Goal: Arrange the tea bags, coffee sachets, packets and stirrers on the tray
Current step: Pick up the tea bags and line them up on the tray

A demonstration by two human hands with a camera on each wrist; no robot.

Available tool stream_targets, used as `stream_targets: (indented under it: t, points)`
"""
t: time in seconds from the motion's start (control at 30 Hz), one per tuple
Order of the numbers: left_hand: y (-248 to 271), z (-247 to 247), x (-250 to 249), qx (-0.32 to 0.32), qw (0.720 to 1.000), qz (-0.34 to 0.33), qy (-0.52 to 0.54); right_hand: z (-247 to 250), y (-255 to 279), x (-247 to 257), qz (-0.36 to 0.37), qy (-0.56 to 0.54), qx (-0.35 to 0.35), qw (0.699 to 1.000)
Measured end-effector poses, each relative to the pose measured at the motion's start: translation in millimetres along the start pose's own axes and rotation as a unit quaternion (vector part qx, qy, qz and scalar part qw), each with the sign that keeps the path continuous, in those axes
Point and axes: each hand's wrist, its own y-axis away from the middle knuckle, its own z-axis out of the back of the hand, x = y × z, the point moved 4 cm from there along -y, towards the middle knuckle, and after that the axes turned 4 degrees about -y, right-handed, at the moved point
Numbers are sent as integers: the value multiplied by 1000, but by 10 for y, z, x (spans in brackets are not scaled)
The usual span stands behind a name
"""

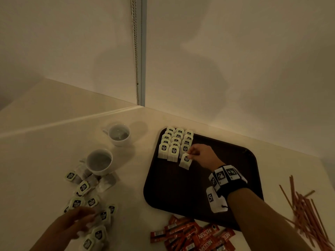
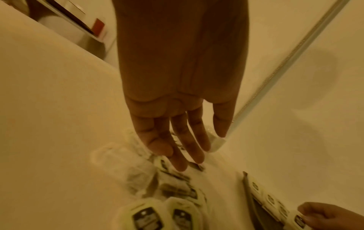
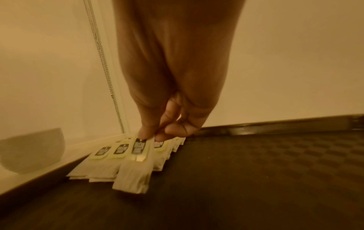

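The right hand [image 1: 201, 154] pinches one tea bag [image 1: 185, 161] by its tag over the dark tray [image 1: 181, 192], just beside the third column of laid tea bags [image 1: 174, 142], long axis roughly parallel to theirs. The left hand [image 1: 76, 223], fingers relaxed and holding nothing, hovers over loose tea bags [image 1: 81, 189] on the worktop [image 1: 45, 160]. Only the right wrist view shows the pinch clearly.

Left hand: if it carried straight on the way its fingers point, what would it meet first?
Most likely the loose tea bags on the counter. The left hand is open, fingers stretched down towards that pile, fingertips just above it. Whether they already touch a bag is unclear from the blurred views.
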Motion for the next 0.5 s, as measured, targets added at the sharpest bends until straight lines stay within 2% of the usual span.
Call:
stream_targets:
  t: [0.2, 0.5]
  points:
    - [87, 158, 347, -32, 997, 72, 0, -34, -137, 12, 3, -21, -42, 999]
    - [216, 153, 509, -60, 994, 88, 25, -105, -256, 37, -18, 5, -69, 997]
